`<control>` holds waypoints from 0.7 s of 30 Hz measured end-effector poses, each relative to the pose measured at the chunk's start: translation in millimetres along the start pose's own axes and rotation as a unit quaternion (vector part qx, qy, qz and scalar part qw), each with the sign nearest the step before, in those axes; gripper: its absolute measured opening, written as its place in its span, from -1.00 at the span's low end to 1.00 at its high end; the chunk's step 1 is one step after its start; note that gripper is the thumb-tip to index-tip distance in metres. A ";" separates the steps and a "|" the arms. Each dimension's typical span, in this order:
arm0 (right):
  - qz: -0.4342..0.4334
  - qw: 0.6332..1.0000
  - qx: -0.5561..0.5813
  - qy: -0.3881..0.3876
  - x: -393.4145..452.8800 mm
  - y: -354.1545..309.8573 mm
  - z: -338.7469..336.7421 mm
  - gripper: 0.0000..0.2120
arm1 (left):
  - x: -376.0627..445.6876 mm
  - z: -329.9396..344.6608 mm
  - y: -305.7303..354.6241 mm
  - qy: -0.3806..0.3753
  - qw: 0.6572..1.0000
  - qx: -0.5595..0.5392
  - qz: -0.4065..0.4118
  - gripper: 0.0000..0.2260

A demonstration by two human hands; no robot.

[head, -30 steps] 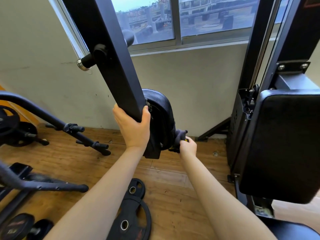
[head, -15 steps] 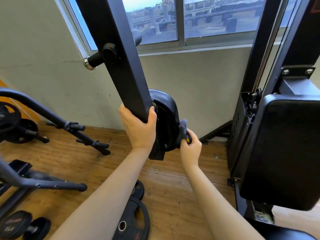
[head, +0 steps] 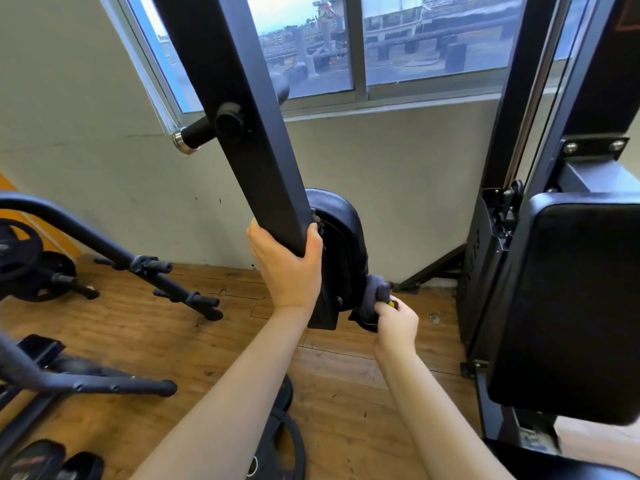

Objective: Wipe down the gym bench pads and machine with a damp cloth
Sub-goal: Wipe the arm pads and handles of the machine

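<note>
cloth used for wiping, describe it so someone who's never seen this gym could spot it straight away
Start at the black slanted machine arm running down from the top. At its lower end sits a rounded black pad. The cloth is the dark grey bunch pressed to that pad's lower right edge, gripped by the right hand; it is the only soft fabric among hard metal and vinyl.

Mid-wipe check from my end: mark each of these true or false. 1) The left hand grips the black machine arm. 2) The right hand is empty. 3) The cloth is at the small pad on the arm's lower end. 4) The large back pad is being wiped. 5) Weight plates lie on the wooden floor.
1) True: the left hand wraps the black machine arm.
2) False: the right hand holds the dark cloth.
3) True: it is against the small pad.
4) False: the large back pad is untouched.
5) True: weight plates lie on the wooden floor.
</note>
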State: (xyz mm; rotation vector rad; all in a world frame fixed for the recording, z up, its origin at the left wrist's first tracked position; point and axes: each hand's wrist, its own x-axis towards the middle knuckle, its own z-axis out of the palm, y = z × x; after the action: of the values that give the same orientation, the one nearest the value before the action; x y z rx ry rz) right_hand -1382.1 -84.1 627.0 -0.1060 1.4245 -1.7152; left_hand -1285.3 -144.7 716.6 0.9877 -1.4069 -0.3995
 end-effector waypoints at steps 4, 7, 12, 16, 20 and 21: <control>-0.276 0.955 -0.067 -0.086 -42.6 -56.8 1.2 -0.82 | -1.8 1.6 4.6 -0.010 1.000 -0.009 -0.014 -0.46; -0.388 0.907 -0.094 -0.131 -60.2 -98.8 12.4 -0.82 | -4.6 0.5 10.4 -0.032 0.999 -0.014 -0.037 -0.46; -0.334 0.922 -0.069 -0.184 -75.6 -105.0 14.9 -0.75 | -6.2 -14.3 26.4 -0.119 0.986 -0.073 -0.095 -0.43; -0.319 0.923 -0.059 -0.208 -95.7 -94.6 21.1 -0.88 | -23.9 -52.7 49.3 -0.144 0.982 -0.126 -0.008 -0.47; -0.320 0.906 -0.069 -0.267 -121.2 -83.9 40.4 -0.89 | -42.2 -71.0 55.1 -0.227 0.961 -0.151 0.052 -0.42; -0.302 0.905 -0.069 -0.292 -125.5 -80.8 46.2 -0.90 | -40.0 -75.4 54.4 -0.215 0.961 -0.175 0.018 -0.47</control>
State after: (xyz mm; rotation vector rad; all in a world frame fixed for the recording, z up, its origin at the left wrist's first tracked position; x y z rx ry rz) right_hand -1324.5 -40.2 765.4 -1.1465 1.0999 -1.8253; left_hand -1239.0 -58.6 742.8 0.6035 -1.6643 -0.8427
